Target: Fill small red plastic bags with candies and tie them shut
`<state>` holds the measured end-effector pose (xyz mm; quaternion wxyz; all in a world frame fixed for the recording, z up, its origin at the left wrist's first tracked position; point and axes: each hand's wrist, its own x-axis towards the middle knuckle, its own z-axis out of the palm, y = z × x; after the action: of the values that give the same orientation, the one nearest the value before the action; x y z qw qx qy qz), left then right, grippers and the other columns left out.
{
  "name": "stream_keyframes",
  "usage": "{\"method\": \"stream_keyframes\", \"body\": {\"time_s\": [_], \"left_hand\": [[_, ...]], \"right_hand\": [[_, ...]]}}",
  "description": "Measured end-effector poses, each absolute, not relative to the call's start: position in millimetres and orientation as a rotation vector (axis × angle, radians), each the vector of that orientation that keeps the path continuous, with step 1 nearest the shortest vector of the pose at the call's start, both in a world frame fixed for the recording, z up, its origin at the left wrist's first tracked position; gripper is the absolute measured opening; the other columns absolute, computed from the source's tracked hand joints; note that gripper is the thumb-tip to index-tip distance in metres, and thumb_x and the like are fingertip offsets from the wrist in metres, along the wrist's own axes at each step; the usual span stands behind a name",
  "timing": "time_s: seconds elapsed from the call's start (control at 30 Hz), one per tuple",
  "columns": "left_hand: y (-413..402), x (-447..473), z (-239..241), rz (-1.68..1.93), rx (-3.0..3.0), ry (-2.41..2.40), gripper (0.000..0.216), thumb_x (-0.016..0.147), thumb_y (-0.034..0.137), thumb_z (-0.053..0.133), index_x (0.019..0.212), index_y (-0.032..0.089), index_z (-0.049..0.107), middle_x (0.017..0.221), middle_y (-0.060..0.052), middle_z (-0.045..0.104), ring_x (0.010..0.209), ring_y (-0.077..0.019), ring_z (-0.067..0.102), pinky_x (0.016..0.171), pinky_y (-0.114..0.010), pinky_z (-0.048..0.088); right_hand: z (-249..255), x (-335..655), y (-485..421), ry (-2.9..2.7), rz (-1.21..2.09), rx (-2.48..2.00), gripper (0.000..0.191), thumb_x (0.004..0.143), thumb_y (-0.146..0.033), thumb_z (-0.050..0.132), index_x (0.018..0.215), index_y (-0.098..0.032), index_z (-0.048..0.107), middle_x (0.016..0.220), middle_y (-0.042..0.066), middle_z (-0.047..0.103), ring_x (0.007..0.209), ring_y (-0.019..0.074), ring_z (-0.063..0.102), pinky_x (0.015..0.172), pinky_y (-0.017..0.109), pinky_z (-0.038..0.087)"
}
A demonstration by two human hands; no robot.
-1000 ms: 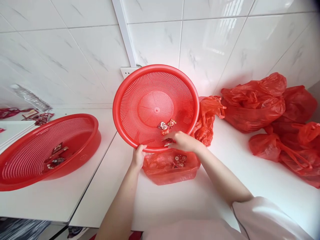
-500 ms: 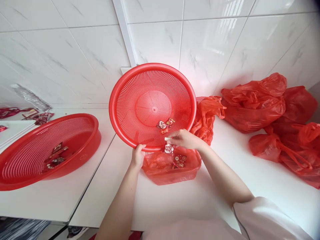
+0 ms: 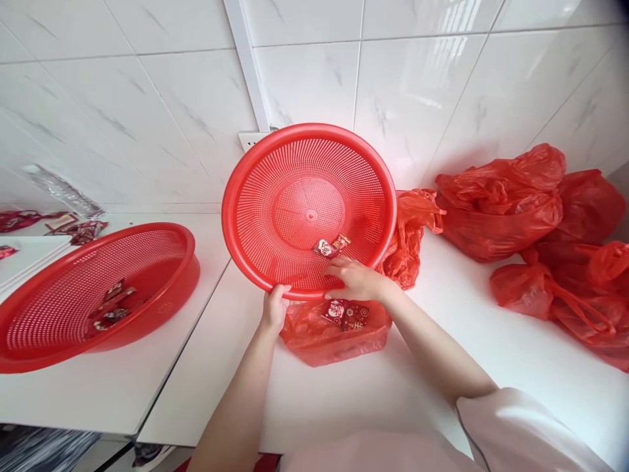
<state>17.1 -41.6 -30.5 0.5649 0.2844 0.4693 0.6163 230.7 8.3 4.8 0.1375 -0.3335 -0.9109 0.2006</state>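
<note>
My left hand (image 3: 276, 308) is closed on the near rim of a round red plastic colander (image 3: 307, 151), which is tilted with its inside facing me. At the colander's lower right rim is my right hand (image 3: 358, 280), thumb and fingers apart. Its fingertips reach inside, close beside a dark red printed packet (image 3: 324, 248) and another small red and gold packet (image 3: 341, 241); whether they touch is unclear. Just below the rim an open red plastic bag (image 3: 324, 347) lies on the table, with a packet with white print (image 3: 337, 311) and a red patterned packet (image 3: 356, 316) in it.
A second red colander (image 3: 167, 246) holding several packets (image 3: 115, 305) leans at the left. Full red plastic bags (image 3: 501, 210) stand at the right, with a crumpled red bag (image 3: 405, 242) nearer. A tiled wall (image 3: 417, 85) bounds the white table (image 3: 393, 406).
My right hand has let go of the white-printed packet, which now lies in the bag. That hand has opened and reached into the colander, and the colander has shifted slightly right.
</note>
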Motion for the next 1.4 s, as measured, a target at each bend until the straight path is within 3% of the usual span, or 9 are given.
{"method": "stream_keyframes", "body": {"time_s": [0.13,0.3,0.37,0.5,0.63,0.87,1.17,1.3,1.4], "left_hand": [[-39,14,-33,1.472,0.665,1.118,0.025,0.059,0.026,0.064,0.081,0.016,0.063,0.081,-0.005,0.067,0.086,-0.0295,0.068,0.068,-0.040,0.058],[-39,12,-32,1.460,0.667,1.106,0.025,0.060,0.027,0.063,0.083,0.017,0.063,0.081,-0.005,0.067,0.086,-0.0301,0.068,0.067,-0.040,0.058],[-39,13,-32,1.450,0.674,1.105,0.024,0.059,0.027,0.063,0.081,0.017,0.063,0.080,-0.006,0.068,0.086,-0.0305,0.068,0.066,-0.040,0.058],[-40,15,-34,1.411,0.685,1.108,0.023,0.058,0.027,0.064,0.079,0.017,0.063,0.075,-0.005,0.067,0.084,-0.0308,0.069,0.064,-0.040,0.058],[-44,20,-38,1.360,0.699,1.093,0.020,0.060,0.026,0.065,0.077,0.016,0.063,0.075,-0.005,0.068,0.083,-0.0302,0.069,0.063,-0.038,0.057],[-45,23,-37,1.354,0.703,1.087,0.021,0.062,0.027,0.063,0.078,0.015,0.065,0.085,-0.008,0.071,0.087,-0.0296,0.069,0.064,-0.037,0.057],[-45,22,-33,1.356,0.686,1.110,0.024,0.061,0.027,0.064,0.080,0.014,0.064,0.080,-0.007,0.070,0.080,-0.0290,0.069,0.065,-0.039,0.057],[-42,19,-33,1.360,0.659,1.122,0.028,0.058,0.028,0.064,0.081,0.013,0.065,0.073,-0.005,0.068,0.069,-0.0259,0.068,0.062,-0.039,0.057],[-40,17,-33,1.359,0.654,1.109,0.033,0.059,0.028,0.064,0.087,0.013,0.065,0.079,-0.006,0.070,0.071,-0.0256,0.068,0.063,-0.038,0.057]], "right_hand": [[16,237,9,-2.544,0.766,-0.789,0.027,0.084,-0.011,0.060,0.107,-0.019,0.072,0.106,0.008,0.072,0.097,0.0198,0.067,0.089,0.032,0.051],[26,239,3,-2.435,0.921,-0.809,0.025,0.090,-0.016,0.053,0.105,-0.020,0.074,0.099,0.004,0.076,0.089,0.0175,0.071,0.085,0.029,0.052],[26,238,1,-2.413,0.883,-0.810,0.026,0.094,-0.020,0.050,0.107,-0.021,0.073,0.102,0.004,0.075,0.092,0.0178,0.071,0.088,0.030,0.052],[15,234,6,-2.386,0.572,-0.832,0.028,0.096,-0.026,0.049,0.115,-0.018,0.068,0.128,0.011,0.064,0.120,0.0225,0.059,0.107,0.037,0.043],[-1,230,15,-2.261,0.344,-1.181,0.038,0.093,-0.022,0.054,0.129,-0.012,0.057,0.138,0.020,0.053,0.129,0.0282,0.050,0.111,0.046,0.037],[-5,227,13,-2.479,0.582,-1.141,0.024,0.091,-0.020,0.058,0.112,-0.016,0.067,0.105,0.013,0.071,0.100,0.0218,0.065,0.093,0.033,0.047],[3,228,16,-2.289,0.728,-0.959,0.023,0.096,-0.020,0.050,0.104,-0.017,0.072,0.101,0.010,0.074,0.089,0.0179,0.068,0.085,0.030,0.048],[11,228,10,-2.245,0.970,-0.870,0.021,0.093,-0.030,0.057,0.095,-0.015,0.071,0.085,0.004,0.074,0.073,0.0136,0.065,0.073,0.025,0.049],[12,229,10,-2.285,0.949,-0.825,0.032,0.096,-0.040,0.052,0.088,-0.015,0.071,0.079,0.003,0.072,0.071,0.0134,0.064,0.072,0.025,0.049]]}}
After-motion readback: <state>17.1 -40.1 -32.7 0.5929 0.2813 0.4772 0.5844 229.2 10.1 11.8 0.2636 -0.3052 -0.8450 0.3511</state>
